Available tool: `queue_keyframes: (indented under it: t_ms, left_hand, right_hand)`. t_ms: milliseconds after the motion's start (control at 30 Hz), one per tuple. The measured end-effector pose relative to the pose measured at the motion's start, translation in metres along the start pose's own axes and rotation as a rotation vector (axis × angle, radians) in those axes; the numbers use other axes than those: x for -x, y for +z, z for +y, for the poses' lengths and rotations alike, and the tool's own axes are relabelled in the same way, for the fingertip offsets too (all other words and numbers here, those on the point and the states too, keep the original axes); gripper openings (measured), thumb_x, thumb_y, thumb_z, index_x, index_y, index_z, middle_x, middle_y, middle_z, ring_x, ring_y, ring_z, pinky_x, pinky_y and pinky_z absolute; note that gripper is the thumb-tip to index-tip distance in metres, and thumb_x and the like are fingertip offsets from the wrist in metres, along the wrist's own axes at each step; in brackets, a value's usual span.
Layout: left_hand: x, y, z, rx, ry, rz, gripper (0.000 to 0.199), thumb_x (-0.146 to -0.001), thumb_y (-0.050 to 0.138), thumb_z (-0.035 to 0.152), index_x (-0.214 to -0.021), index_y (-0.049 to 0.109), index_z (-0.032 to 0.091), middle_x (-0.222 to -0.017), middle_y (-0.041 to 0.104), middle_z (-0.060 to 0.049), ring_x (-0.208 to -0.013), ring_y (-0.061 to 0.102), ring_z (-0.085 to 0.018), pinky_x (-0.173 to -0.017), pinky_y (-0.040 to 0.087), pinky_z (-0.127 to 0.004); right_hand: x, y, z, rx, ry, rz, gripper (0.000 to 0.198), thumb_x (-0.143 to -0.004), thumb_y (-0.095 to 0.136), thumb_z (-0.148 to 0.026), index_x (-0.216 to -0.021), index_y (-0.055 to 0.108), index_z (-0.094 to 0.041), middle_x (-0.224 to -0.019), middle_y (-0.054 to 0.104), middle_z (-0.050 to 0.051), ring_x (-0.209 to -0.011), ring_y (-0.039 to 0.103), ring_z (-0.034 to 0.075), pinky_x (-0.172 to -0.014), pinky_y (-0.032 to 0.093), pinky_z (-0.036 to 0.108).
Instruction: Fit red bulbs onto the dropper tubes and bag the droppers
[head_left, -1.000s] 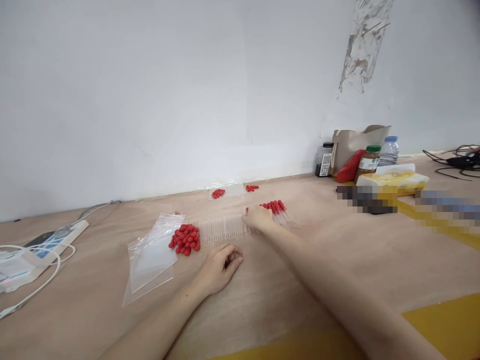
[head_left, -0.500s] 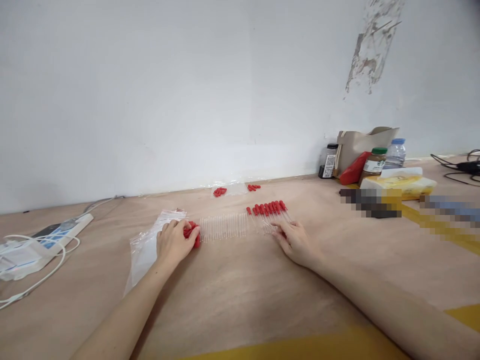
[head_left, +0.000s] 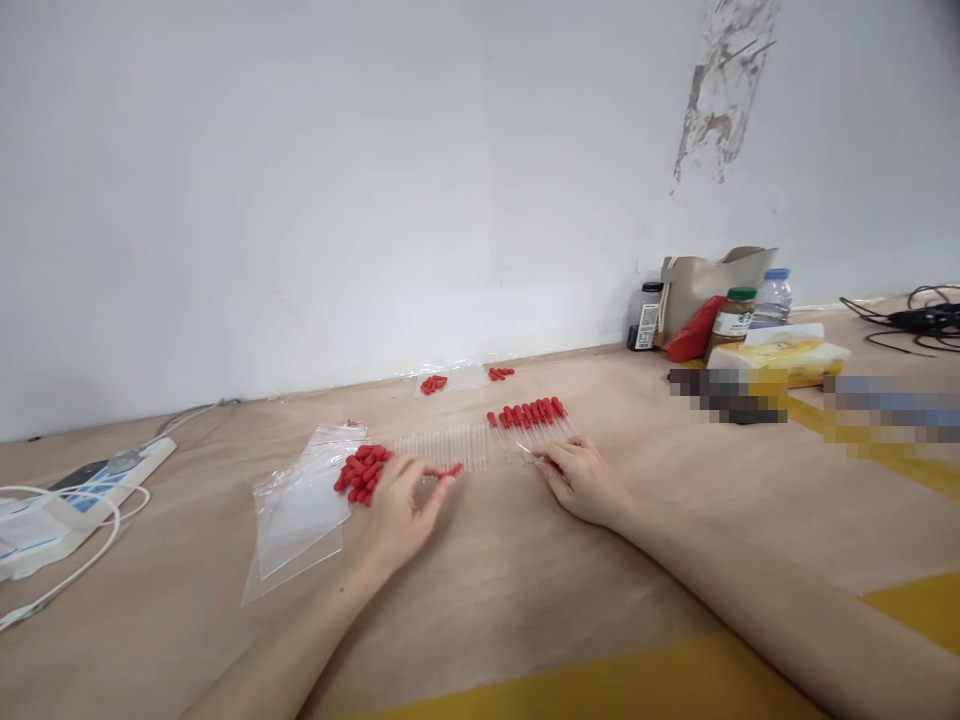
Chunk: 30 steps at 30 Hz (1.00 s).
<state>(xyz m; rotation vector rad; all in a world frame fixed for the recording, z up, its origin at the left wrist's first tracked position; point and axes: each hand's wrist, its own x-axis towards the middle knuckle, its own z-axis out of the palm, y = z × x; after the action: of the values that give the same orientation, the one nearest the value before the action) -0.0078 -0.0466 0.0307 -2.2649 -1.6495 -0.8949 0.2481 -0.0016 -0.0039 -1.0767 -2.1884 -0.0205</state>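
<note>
My left hand [head_left: 409, 505] pinches a red rubber dropper bulb [head_left: 452, 470] between thumb and fingers, just in front of a row of clear glass dropper tubes [head_left: 442, 447]. To that hand's left, a pile of red bulbs [head_left: 362, 472] lies at the edge of clear plastic zip bags [head_left: 300, 525]. My right hand [head_left: 574, 480] is closed, its fingertips on a thin clear glass tube [head_left: 531, 453] that they partly hide. Beyond this hand, several droppers with red bulbs fitted [head_left: 532, 412] lie side by side, bulbs pointing away from me.
Small groups of red bulbs [head_left: 433, 385] lie near the wall by a clear bag. At left stands a power strip [head_left: 142, 480] with white cables. Bottles, a beige bag [head_left: 697, 285] and a tissue pack [head_left: 780, 357] are at back right. Yellow tape [head_left: 600, 685] crosses the front.
My left hand has moved right from the bulb pile and now carries one red bulb, uncovering the pile. The right hand stays near the glass tubes, its fingertips closer together. The view has shifted slightly.
</note>
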Motion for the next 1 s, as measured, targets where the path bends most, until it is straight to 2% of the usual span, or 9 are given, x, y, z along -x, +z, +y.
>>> queue_keyframes:
  t_ms: [100,167,300,433,567,767,1000]
  left_hand:
    - [0.011,0.017,0.019,0.273,0.084,-0.211,0.010,-0.083,0.045,0.025,-0.083,0.054,0.020,-0.079,0.056,-0.001,-0.072,0.053,-0.015,-0.064,0.043,-0.025]
    - [0.014,0.024,0.024,0.347,0.079,-0.280,0.011,-0.083,0.044,0.021,-0.087,0.054,0.019,-0.080,0.055,-0.001,-0.071,0.053,-0.015,-0.064,0.043,-0.026]
    - [0.012,0.029,0.024,0.362,0.112,-0.279,0.019,-0.082,0.047,0.022,-0.097,0.058,0.020,-0.089,0.054,-0.004,-0.079,0.053,-0.017,-0.072,0.042,-0.029]
    - [0.008,0.031,0.025,0.366,0.095,-0.269,0.019,-0.085,0.046,0.026,-0.088,0.064,0.021,-0.082,0.055,-0.003,-0.077,0.054,-0.016,-0.070,0.042,-0.028]
    - [0.007,0.030,0.027,0.436,0.058,-0.254,0.018,-0.087,0.043,0.026,-0.086,0.060,0.020,-0.083,0.060,-0.002,-0.079,0.055,-0.017,-0.072,0.042,-0.028]
    - [0.008,0.028,0.030,0.531,-0.020,-0.296,0.019,-0.088,0.038,0.027,-0.087,0.054,0.019,-0.081,0.060,0.000,-0.075,0.055,-0.015,-0.068,0.042,-0.025]
    - [0.009,0.028,0.030,0.560,-0.031,-0.273,0.017,-0.087,0.042,0.027,-0.089,0.056,0.020,-0.081,0.062,0.000,-0.073,0.056,-0.014,-0.065,0.042,-0.023]
  right_hand:
    - [0.000,-0.002,-0.002,-0.028,-0.019,-0.019,0.021,-0.085,0.037,-0.022,-0.092,0.056,-0.017,-0.082,0.063,0.005,-0.071,0.056,0.013,-0.078,0.031,0.029]
    - [0.000,-0.004,-0.004,-0.037,-0.042,-0.038,0.020,-0.084,0.038,-0.022,-0.089,0.056,-0.017,-0.080,0.062,0.004,-0.070,0.054,0.013,-0.077,0.030,0.029]
    - [0.000,-0.005,-0.007,-0.041,-0.078,-0.072,0.019,-0.083,0.038,-0.020,-0.089,0.056,-0.017,-0.082,0.061,0.004,-0.072,0.053,0.013,-0.077,0.029,0.029]
    - [0.000,-0.005,-0.011,-0.041,-0.123,-0.093,0.017,-0.082,0.041,-0.018,-0.088,0.057,-0.018,-0.082,0.061,0.003,-0.073,0.053,0.013,-0.077,0.028,0.029]
    - [0.002,-0.006,-0.014,-0.061,-0.176,-0.117,0.017,-0.082,0.042,-0.017,-0.089,0.058,-0.018,-0.083,0.062,0.003,-0.076,0.053,0.013,-0.077,0.028,0.029]
    - [0.004,0.000,-0.015,-0.093,-0.232,-0.087,0.015,-0.082,0.043,-0.017,-0.087,0.057,-0.018,-0.081,0.061,0.003,-0.074,0.053,0.013,-0.077,0.027,0.031]
    - [0.004,-0.001,-0.020,-0.130,-0.263,-0.108,0.015,-0.082,0.043,-0.019,-0.089,0.056,-0.018,-0.080,0.062,0.003,-0.066,0.050,0.011,-0.075,0.027,0.031]
